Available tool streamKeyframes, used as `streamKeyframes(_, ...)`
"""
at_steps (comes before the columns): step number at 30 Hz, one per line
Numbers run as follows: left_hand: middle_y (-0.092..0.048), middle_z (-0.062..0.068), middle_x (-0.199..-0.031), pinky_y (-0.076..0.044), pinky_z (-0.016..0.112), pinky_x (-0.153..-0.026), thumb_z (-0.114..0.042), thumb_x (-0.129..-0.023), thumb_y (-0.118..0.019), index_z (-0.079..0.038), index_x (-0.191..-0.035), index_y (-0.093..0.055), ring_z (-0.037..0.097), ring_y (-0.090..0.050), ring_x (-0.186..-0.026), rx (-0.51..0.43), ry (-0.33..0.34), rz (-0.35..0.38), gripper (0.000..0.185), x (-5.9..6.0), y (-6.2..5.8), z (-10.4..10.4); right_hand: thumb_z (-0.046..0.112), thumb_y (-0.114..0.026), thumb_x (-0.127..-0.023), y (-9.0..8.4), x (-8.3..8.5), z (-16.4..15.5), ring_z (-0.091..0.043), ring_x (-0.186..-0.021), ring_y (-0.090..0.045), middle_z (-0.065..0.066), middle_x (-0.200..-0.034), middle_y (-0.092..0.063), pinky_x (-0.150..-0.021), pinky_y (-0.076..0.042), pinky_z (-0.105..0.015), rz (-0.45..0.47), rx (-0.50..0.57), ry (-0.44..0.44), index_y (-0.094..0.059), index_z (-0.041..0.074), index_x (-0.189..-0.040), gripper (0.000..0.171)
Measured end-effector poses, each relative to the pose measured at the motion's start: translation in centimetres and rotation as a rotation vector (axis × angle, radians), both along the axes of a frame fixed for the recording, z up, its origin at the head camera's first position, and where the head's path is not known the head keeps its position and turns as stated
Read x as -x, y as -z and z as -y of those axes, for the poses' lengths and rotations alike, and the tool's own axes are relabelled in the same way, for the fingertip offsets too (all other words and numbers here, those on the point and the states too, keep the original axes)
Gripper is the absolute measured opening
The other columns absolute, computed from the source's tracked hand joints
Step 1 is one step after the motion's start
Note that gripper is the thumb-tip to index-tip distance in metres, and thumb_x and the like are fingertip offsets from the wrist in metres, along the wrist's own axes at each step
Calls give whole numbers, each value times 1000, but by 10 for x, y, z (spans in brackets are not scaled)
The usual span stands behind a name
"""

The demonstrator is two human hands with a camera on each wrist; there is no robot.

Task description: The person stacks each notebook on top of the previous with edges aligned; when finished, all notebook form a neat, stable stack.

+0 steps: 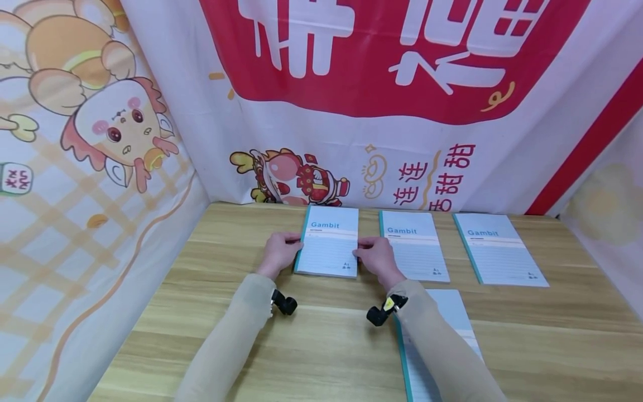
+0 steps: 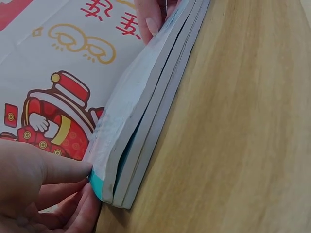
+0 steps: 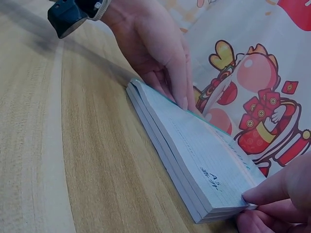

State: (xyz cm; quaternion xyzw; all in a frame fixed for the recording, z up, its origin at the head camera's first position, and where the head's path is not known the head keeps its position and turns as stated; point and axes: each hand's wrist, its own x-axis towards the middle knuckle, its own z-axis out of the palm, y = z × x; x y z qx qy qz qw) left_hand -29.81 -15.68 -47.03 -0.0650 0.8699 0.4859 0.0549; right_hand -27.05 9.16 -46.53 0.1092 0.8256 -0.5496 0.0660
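Observation:
A stack of three light-blue "Gambit" notebooks lies on the wooden table near the back wall. My left hand pinches the stack's left spine edge. In the left wrist view its thumb and fingers close on the teal corner of the stack, and the top notebook stands slightly raised there. My right hand pinches the right edge. The right wrist view shows this hand holding the near corner of the stack, with the left hand at the far side.
Two more single Gambit notebooks lie in a row to the right of the stack. Another notebook lies nearer me, partly under my right forearm. Printed cloth banners wall in the table at the back and left.

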Motion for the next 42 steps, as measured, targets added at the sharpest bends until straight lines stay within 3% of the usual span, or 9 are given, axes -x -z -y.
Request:
streamKeyframes(12,-67,11,-123,-50,43,-101,-16,-100,-68,-6,-132,-66,25,-61,-115,-34,-15,32,34,-2,-1,-3,9,-71,-95,3,0,-2,-23,-100,-66,-11,-113,-67,-87,-55,-36,-28,6,-8,-67,4,-129,35)
streamKeyframes(17,-64,11,-127,-48,42,-105,-20,-99,-70,-4,-143,-57,26,-58,-119,-67,3,31,49,-5,-5,-4,13,-72,-95,3,-1,-6,-23,-99,-65,-10,-113,-66,-86,-55,-36,-46,25,-8,-66,5,-131,37)
streamKeyframes(24,-61,12,-126,-51,41,-99,-29,-100,-69,-5,-147,-52,26,-58,-116,-142,1,3,55,-12,-16,-1,24,-73,-96,-9,-6,-12,-23,-105,-67,-10,-120,-66,-92,-57,-37,-60,133,10,-58,4,-140,51)
streamKeyframes(28,-62,9,-126,-51,40,-98,-34,-99,-69,-8,-145,-55,25,-58,-114,-177,8,-1,54,-15,-24,0,33,-71,-97,-21,-10,-18,-23,-111,-63,-9,-125,-64,-95,-54,-37,-74,121,20,-55,7,-145,57)
streamKeyframes(37,-64,9,-127,-50,42,-100,-39,-99,-68,-9,-141,-60,24,-60,-116,-140,95,-46,52,-32,-45,-7,58,-66,-94,-37,-18,-36,-24,-126,-53,-6,-141,-57,-107,-45,-45,-70,67,25,-53,17,-148,69)
streamKeyframes(42,-65,7,-126,-53,41,-97,-39,-100,-67,-9,-139,-62,23,-61,-113,-147,138,-58,49,-40,-47,-10,63,-65,-92,-38,-23,-47,-25,-133,-48,-5,-145,-53,-111,-40,-48,-67,35,31,-51,19,-150,74)
